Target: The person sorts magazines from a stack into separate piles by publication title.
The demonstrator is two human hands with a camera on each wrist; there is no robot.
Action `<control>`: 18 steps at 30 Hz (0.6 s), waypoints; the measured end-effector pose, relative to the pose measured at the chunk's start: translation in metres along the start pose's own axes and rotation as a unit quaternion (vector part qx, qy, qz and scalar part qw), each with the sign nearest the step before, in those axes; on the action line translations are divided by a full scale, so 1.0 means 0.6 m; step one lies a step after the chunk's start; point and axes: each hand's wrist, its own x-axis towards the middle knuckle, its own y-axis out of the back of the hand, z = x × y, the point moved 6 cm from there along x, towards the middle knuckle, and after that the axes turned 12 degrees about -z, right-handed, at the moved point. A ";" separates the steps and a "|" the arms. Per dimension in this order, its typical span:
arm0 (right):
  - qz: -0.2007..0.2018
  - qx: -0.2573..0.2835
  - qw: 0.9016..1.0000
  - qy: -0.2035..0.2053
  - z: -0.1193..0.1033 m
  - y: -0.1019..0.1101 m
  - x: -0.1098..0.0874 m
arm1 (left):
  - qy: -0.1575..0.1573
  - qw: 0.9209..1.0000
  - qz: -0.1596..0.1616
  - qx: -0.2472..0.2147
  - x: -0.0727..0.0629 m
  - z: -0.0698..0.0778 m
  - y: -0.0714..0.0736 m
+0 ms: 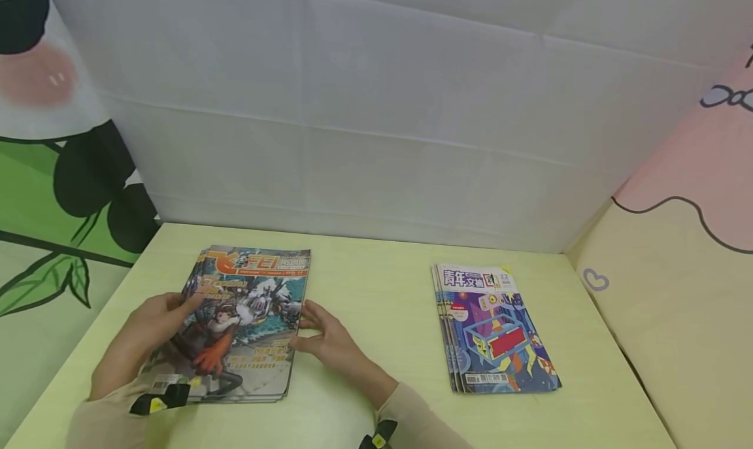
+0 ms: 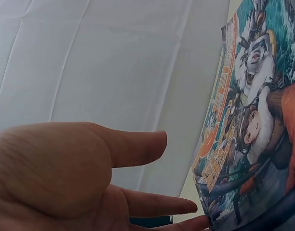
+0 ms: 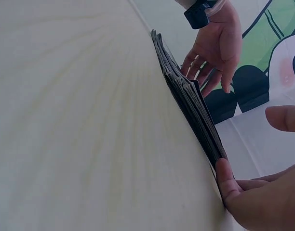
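A stack of magazines [image 1: 253,325] with an orange title and a figure with a red glove on the cover lies on the left of the table. My left hand [image 1: 147,328] is at its left edge; in the left wrist view, extended fingertips touch the side while the thumb stands apart from the cover. Against the right edge rests my right hand [image 1: 335,344]. In the right wrist view, a fingertip of the right hand [image 3: 263,202] presses the stacked page edges [image 3: 195,106], its thumb held away. The lower magazines are mostly hidden beneath the top one.
To the right lies a second stack of magazines [image 1: 500,344] with a purple and blue cover, slightly fanned at its left side. A pale yellow table [image 1: 365,285] carries both stacks. White cloth [image 1: 353,142] hangs behind it, and printed panels flank the sides.
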 end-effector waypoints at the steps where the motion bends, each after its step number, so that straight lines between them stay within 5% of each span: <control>1: -0.002 -0.003 1.000 -0.001 0.000 0.000 0.000 | -0.003 1.000 -0.001 0.006 0.001 0.001 -0.001; 11: 0.002 -0.049 0.998 -0.026 -0.008 0.009 -0.005 | -0.020 0.999 -0.004 0.039 0.004 0.016 -0.008; 18: 0.035 -0.097 0.994 -0.045 -0.037 0.045 -0.025 | -0.054 0.993 0.062 0.085 0.007 0.030 -0.004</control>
